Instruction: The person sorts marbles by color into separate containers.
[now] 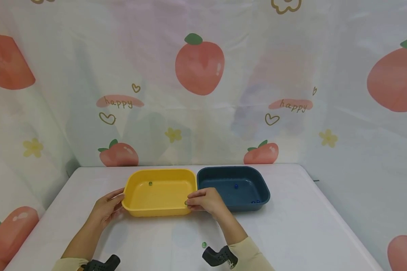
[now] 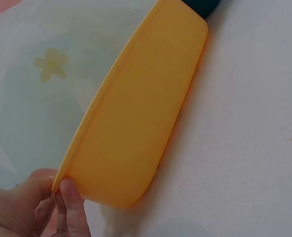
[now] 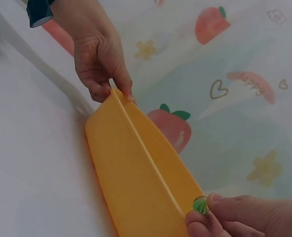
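My left hand [image 1: 105, 207] grips the left rim of a yellow tray [image 1: 159, 212], thumb over the edge and fingers beneath, as the left wrist view shows. At the tray's right end, my right hand [image 1: 206, 200] pinches a green marble [image 3: 201, 204] between thumb and fingers, just over the rim. Inside the yellow tray lies another green marble [image 1: 150, 183], toward the back left. A third green marble [image 1: 204, 244] sits on the table in front, near the right wrist.
A dark blue tray [image 1: 220, 180] stands against the yellow tray's right side. It holds several blue marbles, one [image 1: 236, 186] near its middle and others at the front right. The white table [image 1: 308, 226] meets a fruit-printed cloth backdrop [image 1: 149, 56] behind.
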`<state>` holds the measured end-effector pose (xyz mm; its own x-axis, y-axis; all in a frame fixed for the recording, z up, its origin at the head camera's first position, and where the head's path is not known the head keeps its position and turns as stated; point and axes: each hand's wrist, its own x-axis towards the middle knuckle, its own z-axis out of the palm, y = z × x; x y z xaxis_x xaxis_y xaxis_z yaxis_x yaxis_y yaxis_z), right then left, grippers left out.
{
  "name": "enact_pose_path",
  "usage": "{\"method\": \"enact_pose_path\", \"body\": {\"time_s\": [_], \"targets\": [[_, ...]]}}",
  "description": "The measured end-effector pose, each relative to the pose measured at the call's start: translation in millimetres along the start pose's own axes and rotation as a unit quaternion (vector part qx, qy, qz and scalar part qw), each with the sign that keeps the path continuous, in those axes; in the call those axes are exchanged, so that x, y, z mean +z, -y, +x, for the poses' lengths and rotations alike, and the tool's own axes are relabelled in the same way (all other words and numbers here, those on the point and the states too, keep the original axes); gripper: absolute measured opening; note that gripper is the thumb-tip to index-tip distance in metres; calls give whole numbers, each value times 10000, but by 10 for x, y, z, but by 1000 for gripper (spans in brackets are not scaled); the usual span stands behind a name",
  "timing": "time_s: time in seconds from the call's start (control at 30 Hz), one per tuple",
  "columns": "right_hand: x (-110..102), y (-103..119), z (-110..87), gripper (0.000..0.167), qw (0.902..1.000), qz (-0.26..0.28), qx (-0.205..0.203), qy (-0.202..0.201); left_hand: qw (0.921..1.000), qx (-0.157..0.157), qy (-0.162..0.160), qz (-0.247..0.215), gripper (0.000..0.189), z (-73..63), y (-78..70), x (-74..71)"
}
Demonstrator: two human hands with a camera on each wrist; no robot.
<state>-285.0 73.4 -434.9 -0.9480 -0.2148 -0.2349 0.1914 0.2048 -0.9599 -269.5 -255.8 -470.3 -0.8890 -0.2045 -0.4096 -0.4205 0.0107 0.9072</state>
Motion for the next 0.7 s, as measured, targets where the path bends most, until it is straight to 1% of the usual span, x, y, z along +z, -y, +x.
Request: {"method": "enact_pose_path", "body": {"time_s": [0.3,0.7], "targets": [[6,-1,-5,23,9999,124,-28,-4,10000,-1,11,-2,57,-6,5,2],[19,-15,-29,28,10000,23,-49,-75,10000,37,26,30,57,-7,5,4]]}}
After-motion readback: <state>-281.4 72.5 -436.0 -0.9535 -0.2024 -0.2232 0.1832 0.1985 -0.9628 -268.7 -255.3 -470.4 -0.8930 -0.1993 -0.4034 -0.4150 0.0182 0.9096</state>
